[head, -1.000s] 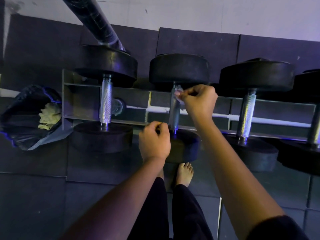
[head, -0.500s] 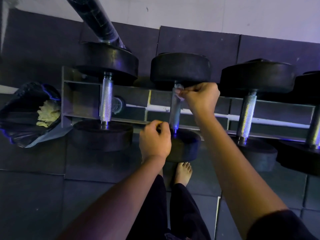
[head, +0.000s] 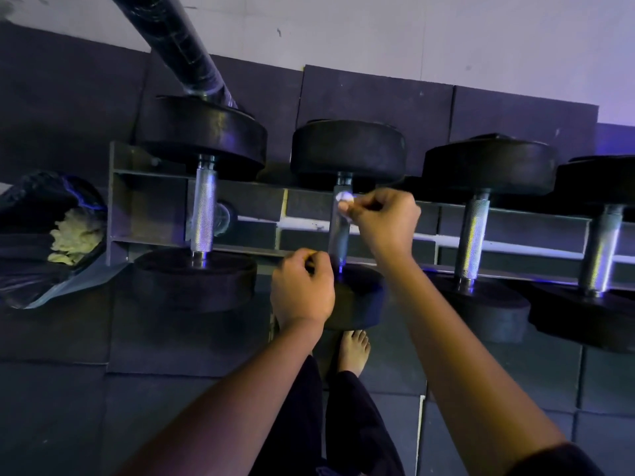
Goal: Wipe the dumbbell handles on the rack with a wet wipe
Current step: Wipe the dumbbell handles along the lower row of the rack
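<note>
right hand pinches a small wad of wet wipe at the top of the second dumbbell handle on the rack, left hand curled by its lower end (contents unclear), thin contact so wipe could slip out mid-stroke and miss most of the grip

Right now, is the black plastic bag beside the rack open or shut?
Open. The black plastic bag has its mouth gaping wide, and a crumpled pale yellowish wad shows inside it.

Black round-headed dumbbells with knurled steel handles lie across a grey metal rack. A small white wet wipe touches the second handle's far end.
</note>
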Motion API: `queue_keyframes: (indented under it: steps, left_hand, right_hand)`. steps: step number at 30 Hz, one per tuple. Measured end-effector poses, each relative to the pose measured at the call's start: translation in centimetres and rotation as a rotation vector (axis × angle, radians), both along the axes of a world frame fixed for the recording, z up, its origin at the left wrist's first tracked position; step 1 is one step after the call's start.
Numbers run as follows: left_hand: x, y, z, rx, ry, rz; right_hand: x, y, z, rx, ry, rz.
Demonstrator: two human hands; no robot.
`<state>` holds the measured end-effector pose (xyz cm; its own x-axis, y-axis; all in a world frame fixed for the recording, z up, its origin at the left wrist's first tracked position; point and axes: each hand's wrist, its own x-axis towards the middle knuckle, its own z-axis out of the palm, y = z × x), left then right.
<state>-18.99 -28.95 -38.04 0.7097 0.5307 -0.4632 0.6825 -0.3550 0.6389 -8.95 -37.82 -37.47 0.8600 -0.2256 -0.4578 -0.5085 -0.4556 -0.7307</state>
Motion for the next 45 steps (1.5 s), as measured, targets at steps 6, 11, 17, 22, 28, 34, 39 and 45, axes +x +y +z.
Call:
queue_keyframes:
  steps: [6,11,17,22,28,34,39,45]
  left_hand:
    - [0.1,0.0,0.4,0.021,0.014,-0.043]
    - [0.4,0.0,0.4,0.110,0.070,-0.078]
    - [1.9,-2.9,2.7,0.244,-0.057,-0.234]
    - [3.0,-10.1,3.9,0.136,-0.207,-0.192]
    - [2.9,-18.4,3.6,0.050,-0.143,-0.114]
    - [2.3,-21.1,2.0,0.071,-0.066,-0.093]
    - [2.4,-21.3,1.1,0.141,-0.017,-0.063]
    - [2.2,-21.5,1.3,0.113,-0.046,0.013]
  right_hand:
    - [-0.3,0.2,-0.4,-0.027,-0.008,0.008]
    - [-4.4,-1.2,-1.0,-0.022,0.086,0.168]
    - [-4.5,-6.1,0.8,0.045,-0.029,0.144]
    - [-2.0,-13.5,3.8,0.040,-0.160,0.014]
    - [-1.6,-19.9,4.0,-0.050,-0.180,0.060]
    - [-3.8,-22.6,1.1,-0.046,-0.129,0.133]
    - [-5.0,-22.4,-1.2,0.001,-0.079,0.144]
    - [-4.5,-22.3,-1.4,0.097,-0.113,0.126]
